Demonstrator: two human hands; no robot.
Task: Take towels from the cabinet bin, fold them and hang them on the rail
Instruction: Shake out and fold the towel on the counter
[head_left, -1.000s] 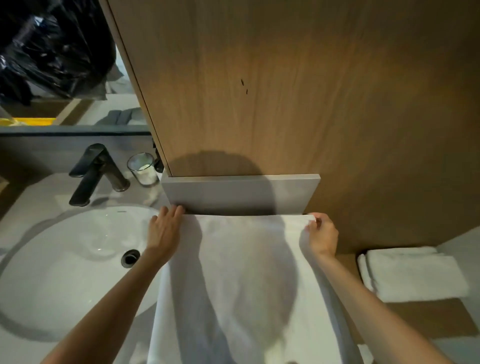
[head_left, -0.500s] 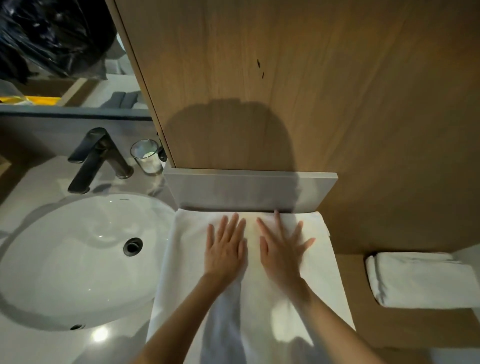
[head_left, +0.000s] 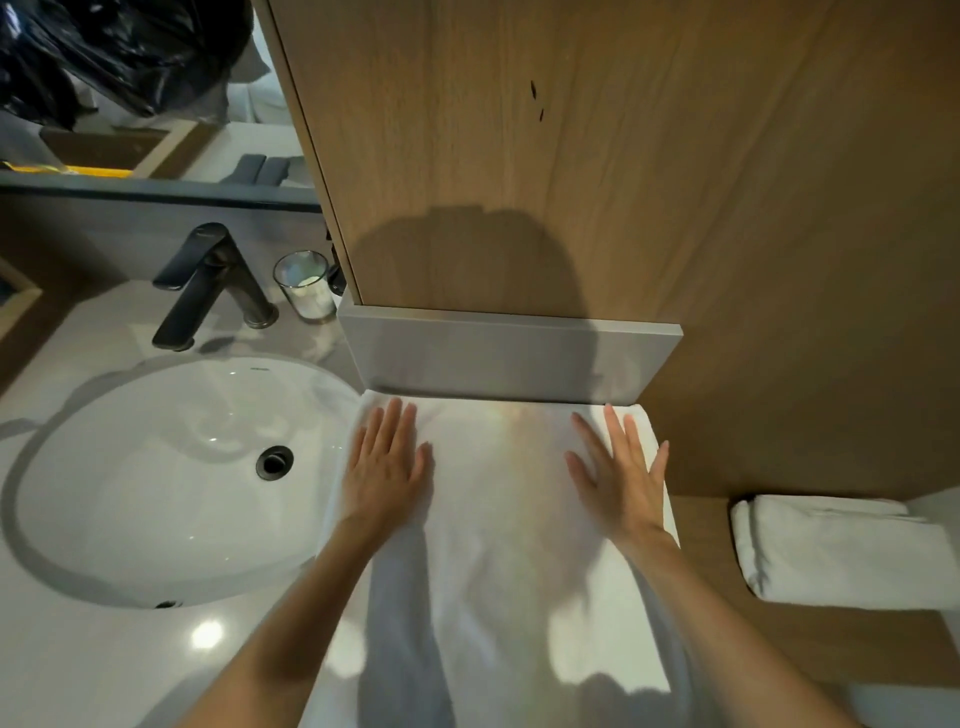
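A white towel lies spread flat on the counter, its far edge against the grey upstand below the wooden cabinet. My left hand presses flat on the towel's left side with straight fingers. My right hand presses flat near the towel's right edge, fingers spread. A second white towel, folded, lies on the wooden shelf at the right. No rail or bin is in view.
A white oval sink sits in the counter on the left, with a dark tap behind it and a glass tumbler beside the tap. The wooden cabinet panel rises straight ahead. A mirror is at top left.
From pinching the towel's far corners, both hands came flat onto its middle, then slid apart, left hand to the left side and right hand to the right side.
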